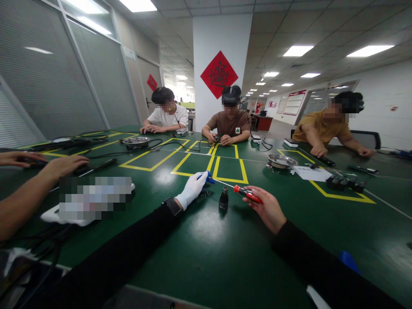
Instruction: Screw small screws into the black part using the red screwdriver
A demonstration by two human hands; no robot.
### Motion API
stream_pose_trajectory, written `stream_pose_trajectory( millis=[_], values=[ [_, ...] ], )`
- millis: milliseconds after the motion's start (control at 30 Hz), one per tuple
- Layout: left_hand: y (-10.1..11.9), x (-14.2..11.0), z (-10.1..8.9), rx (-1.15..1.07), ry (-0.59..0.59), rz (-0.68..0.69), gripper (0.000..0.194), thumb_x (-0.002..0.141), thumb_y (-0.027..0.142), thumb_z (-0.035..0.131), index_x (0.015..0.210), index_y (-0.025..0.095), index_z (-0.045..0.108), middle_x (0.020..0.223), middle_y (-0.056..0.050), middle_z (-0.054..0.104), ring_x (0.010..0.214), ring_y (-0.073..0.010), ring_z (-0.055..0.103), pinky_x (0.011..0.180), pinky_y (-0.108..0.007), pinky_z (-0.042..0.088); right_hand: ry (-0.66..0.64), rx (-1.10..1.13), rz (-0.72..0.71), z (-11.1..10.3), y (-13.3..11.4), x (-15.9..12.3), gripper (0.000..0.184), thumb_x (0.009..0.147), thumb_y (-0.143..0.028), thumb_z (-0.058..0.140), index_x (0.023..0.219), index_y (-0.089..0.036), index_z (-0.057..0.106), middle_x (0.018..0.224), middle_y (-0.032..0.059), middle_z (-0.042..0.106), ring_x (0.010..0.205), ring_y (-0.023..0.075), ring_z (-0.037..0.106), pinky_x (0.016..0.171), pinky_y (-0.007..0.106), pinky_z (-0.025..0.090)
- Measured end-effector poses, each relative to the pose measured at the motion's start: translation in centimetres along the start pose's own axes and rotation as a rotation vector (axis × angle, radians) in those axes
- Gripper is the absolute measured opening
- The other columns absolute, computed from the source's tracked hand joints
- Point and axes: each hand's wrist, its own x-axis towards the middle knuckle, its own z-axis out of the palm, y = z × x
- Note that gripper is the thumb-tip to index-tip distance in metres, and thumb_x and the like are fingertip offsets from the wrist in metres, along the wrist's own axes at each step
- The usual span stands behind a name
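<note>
Left hand [194,187] reaches forward, palm down, pinching a blue piece [206,177]

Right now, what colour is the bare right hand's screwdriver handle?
The screwdriver handle is red and black, clearest in the head view.

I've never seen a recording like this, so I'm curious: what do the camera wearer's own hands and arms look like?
The left hand wears a white glove, with a dark, watch-like band around the wrist. The right hand is bare. A long black sleeve covers the left arm, a matching long black sleeve the right. Neither sleeve shows markings.
</note>
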Motion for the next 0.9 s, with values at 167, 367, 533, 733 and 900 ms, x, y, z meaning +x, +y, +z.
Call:
stream_pose_trajectory(
  millis=[167,367,533,733,900],
  values=[
    [-0.3,0.1,0.2,-0.071,0.013,0.003,0.04,0.077,0.049,0.056,0.091,0.013,0.067,0.087,-0.006,0.07,0.083,-0.0196,0.061,0.077,-0.029,0.047,0.002,0.005,0.004,0.0,0.0,0.0,0.026,0.076,-0.03,0.067,0.097,-0.015,0.067,0.093,0.0079,0.071,0.072,0.0151,0.068,0.058,0.021,0.048],
    [0.0,0.0,-0.2,-0.093,0.141,0.021,0.034,0.082,0.045,0.049,0.067,0.015,0.054,0.064,-0.001,0.058,0.063,-0.0135,0.053,0.062,-0.025,0.043,0.013,-0.12,-0.077,0.0,-0.2,0.1,0.026,0.077,-0.029,0.061,0.099,-0.018,0.067,0.103,0.0079,0.068,0.084,0.0188,0.066,0.07,0.029,0.049],
    [1.9,-1.0,0.2,-0.202,0.221,-0.002,0.031,0.088,0.043,0.041,0.071,0.018,0.045,0.061,0.003,0.047,0.052,-0.0091,0.046,0.049,-0.019,0.038,-0.036,-0.772,-0.406,0.2,0.4,0.0,0.016,0.074,-0.018,0.059,0.085,-0.02,0.07,0.112,0.008,0.057,0.107,0.0236,0.055,0.098,0.042,0.038],
    [5.2,-4.3,1.6,-0.248,0.089,0.054,0.031,0.089,0.043,0.039,0.069,0.019,0.039,0.058,0.006,0.037,0.047,-0.0082,0.04,0.044,-0.018,0.036,-0.205,-1.157,-0.514,1.6,0.3,-2.0,0.014,0.08,-0.025,0.06,0.092,-0.019,0.064,0.108,0.0095,0.055,0.1,0.0227,0.055,0.09,0.041,0.043],
    [7.4,-7.2,2.5,-0.047,0.018,0.298,0.035,0.092,0.036,0.035,0.062,0.019,0.036,0.059,0.003,0.038,0.053,-0.0098,0.038,0.053,-0.023,0.036,-0.094,-1.184,-0.797,2.7,-1.2,-3.6,0.011,0.088,-0.027,0.054,0.092,-0.019,0.06,0.092,0.0068,0.062,0.09,0.0221,0.055,0.081,0.04,0.042]
  ],
)
